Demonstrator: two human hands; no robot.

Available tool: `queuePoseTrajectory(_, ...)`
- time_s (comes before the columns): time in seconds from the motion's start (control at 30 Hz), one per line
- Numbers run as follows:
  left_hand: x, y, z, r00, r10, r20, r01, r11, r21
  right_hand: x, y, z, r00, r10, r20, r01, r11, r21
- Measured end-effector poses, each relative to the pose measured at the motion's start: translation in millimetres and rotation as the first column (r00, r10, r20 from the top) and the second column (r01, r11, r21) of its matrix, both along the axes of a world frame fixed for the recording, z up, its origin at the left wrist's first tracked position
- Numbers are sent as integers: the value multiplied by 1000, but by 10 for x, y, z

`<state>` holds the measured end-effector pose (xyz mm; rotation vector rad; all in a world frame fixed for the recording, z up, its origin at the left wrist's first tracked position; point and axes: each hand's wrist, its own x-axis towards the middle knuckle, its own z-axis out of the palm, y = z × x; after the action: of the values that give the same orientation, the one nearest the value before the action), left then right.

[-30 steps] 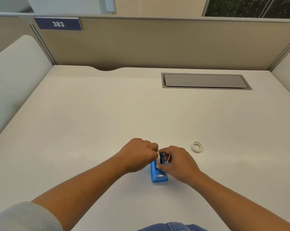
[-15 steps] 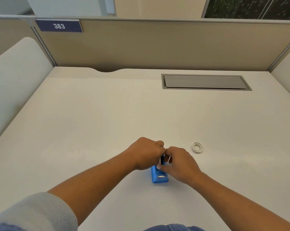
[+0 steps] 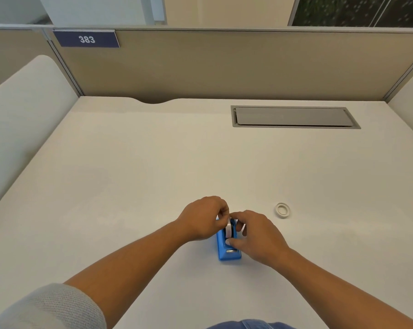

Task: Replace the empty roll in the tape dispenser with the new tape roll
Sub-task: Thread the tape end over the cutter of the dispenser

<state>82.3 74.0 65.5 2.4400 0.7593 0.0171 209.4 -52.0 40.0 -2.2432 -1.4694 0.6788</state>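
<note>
One blue tape dispenser (image 3: 228, 250) is sitting on the white desk (image 3: 153, 174), near its front edge, and both hands are working right on top of it. It's a small wedge of smooth, glossy plastic, sloping down towards the camera, with a little metal piece glinting at the low end.

One new tape roll (image 3: 229, 227) is standing on edge in the dispenser's slot, a narrow band showing pale and shiny. The left hand (image 3: 204, 219) is curling tightly over it from the left, fingertips pinched onto the top of the roll. The right hand (image 3: 256, 233) is coming in from the other side, fingers bent and closed around the roll's right face, thumb pressing down on the dispenser's sloping top.

One empty roll (image 3: 282, 209) is lying flat on the desk, off to the right and well apart from the hands: a small white ring, hollow in the middle.

One grey rectangular cable hatch (image 3: 293, 117) is lying flush in the desk further back, matte and flat. Behind it, beige fabric-look partition panels (image 3: 224, 65) are running along the desk in a pale metal frame. One dark blue plate (image 3: 86, 39) on the partition is reading "383" in white digits.

One grey knitted sleeve (image 3: 46, 307) is showing on the left arm, pushed up past the forearm.
</note>
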Motion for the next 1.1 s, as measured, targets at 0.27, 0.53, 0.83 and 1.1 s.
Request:
queuePoseTrajectory(0.27, -30, -55, 76, 1000, 9, 18, -9, 1000, -8, 12, 22, 160, 997, -73, -35, 77, 989, 127)
queuePoseTrajectory(0.53, -73, -97, 139, 998, 48, 50, -46, 999, -28, 2, 45, 204, 999, -52, 0, 51, 985, 163)
queuePoseTrajectory(0.83, -371, -212, -131, 1000, 23, -7, -23, 997, -76, -6, -1, 229, 1000, -31, 6, 29, 985, 173)
queuePoseTrajectory(1.1, -413, -354, -460, 998, 70, -6, -70, 998, 3, -73, -109, 247, 996, 66, 67, -74, 989, 130)
